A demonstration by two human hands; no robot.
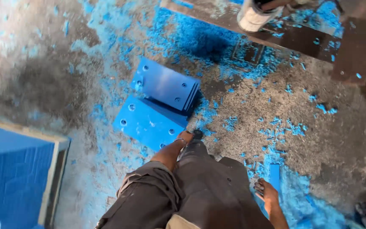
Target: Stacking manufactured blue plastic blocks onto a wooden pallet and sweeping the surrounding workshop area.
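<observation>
— Down on the floor (pixel 339 140), rough grey concrete, bumpy and dusty. Curly blue shavings (pixel 293 127) all over (thickest near the top and low on the right).

— And the flat blue things?

— Smooth plastic, with small round holes. A stack of plates (pixel 166 85) with sharp square corners, lying partly on top of one lower plate (pixel 142 123).

— And the left hand (pixel 186 136)?

— Right at the near edge of the lower plate, fingertips touching it. Cannot tell whether open or closed.

— And the right hand (pixel 265 193)?

— Low on the right, above the shavings. Fingers wrapped round the bottom end of a thin blue strip (pixel 275 174), straight-edged, sticking up past the fingers.

— Room to move?

— Open floor to the right of the plates. Dark metal beam (pixel 301 38) across the top. Big blue block (pixel 13 169) in a pale frame at the left edge, well apart from both hands.
</observation>
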